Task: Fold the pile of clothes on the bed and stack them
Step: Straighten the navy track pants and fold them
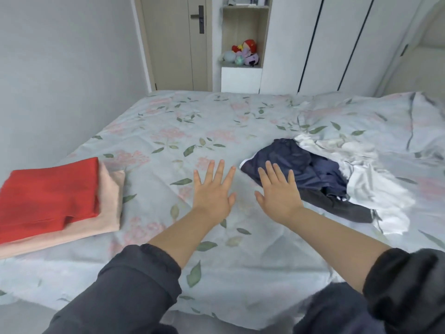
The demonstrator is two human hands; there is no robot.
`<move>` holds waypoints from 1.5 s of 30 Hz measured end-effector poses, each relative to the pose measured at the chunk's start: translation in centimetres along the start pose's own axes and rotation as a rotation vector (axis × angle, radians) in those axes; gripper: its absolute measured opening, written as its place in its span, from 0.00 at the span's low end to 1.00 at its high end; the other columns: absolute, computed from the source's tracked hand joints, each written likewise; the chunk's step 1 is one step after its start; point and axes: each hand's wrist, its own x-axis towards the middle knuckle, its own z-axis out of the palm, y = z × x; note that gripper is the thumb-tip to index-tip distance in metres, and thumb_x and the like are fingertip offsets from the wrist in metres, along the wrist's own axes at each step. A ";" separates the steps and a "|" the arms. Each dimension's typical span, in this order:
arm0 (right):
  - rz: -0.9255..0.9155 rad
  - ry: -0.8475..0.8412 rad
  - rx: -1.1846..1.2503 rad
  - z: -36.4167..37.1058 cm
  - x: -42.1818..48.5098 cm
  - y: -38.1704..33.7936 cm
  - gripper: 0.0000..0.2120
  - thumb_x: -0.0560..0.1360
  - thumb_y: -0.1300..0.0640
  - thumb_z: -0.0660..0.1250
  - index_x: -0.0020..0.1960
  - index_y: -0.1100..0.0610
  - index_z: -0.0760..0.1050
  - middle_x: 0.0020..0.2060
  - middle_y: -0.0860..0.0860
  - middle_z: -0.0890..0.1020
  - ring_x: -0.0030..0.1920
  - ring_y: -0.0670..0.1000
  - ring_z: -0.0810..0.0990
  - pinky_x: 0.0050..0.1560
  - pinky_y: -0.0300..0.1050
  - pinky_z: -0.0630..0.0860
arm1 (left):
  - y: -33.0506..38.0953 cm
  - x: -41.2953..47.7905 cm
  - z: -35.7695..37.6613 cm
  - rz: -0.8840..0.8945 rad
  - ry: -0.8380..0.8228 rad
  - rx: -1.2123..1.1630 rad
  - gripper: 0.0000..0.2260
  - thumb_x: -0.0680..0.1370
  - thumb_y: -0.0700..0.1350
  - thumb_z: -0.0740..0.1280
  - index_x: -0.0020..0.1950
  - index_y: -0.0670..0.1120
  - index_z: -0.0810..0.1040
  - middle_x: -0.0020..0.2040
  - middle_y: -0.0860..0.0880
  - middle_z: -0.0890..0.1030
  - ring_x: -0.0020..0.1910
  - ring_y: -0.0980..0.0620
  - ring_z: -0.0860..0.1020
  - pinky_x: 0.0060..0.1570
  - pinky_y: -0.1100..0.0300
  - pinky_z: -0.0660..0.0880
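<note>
A folded red garment [49, 195] lies on top of a folded pale pink garment [109, 203] at the bed's left edge. An unfolded pile sits to the right: a navy garment [310, 166], a white garment [375, 186] and a dark grey piece [342, 208] under them. My left hand [213, 191] stretches out flat over the floral sheet, fingers spread, holding nothing. Fingers straight, my right hand [279, 192] reaches to the near edge of the navy garment and overlaps it; it grips nothing.
The bed [168, 131] has a pale floral sheet, with a crumpled duvet [375, 116] at the far right. A wall runs along the left. Beyond the bed stand a door [173, 44], a shelf with plush toys [244, 55] and white wardrobes [337, 44].
</note>
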 end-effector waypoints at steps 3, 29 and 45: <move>0.058 0.001 -0.001 0.6 -1.6 3.7 0.32 0.80 0.42 0.48 0.77 0.56 0.43 0.77 0.55 0.43 0.77 0.55 0.42 0.73 0.60 0.44 | 4.0 1.3 0.3 0.061 0.002 -0.039 0.30 0.81 0.59 0.48 0.76 0.54 0.34 0.78 0.48 0.38 0.76 0.45 0.36 0.70 0.37 0.37; 0.195 -0.103 -0.013 7.0 1.9 13.9 0.36 0.78 0.46 0.59 0.77 0.55 0.44 0.77 0.56 0.42 0.76 0.57 0.44 0.73 0.61 0.49 | 7.5 -1.1 11.8 -0.084 -0.254 -0.177 0.28 0.79 0.59 0.40 0.77 0.55 0.39 0.79 0.49 0.42 0.77 0.48 0.40 0.73 0.41 0.40; 0.295 0.296 0.737 3.1 3.6 9.3 0.09 0.79 0.63 0.59 0.51 0.68 0.75 0.42 0.61 0.80 0.41 0.57 0.75 0.39 0.45 0.63 | 6.7 -1.6 11.3 -0.183 0.092 -0.749 0.26 0.81 0.51 0.55 0.78 0.50 0.53 0.78 0.51 0.55 0.76 0.52 0.55 0.75 0.54 0.49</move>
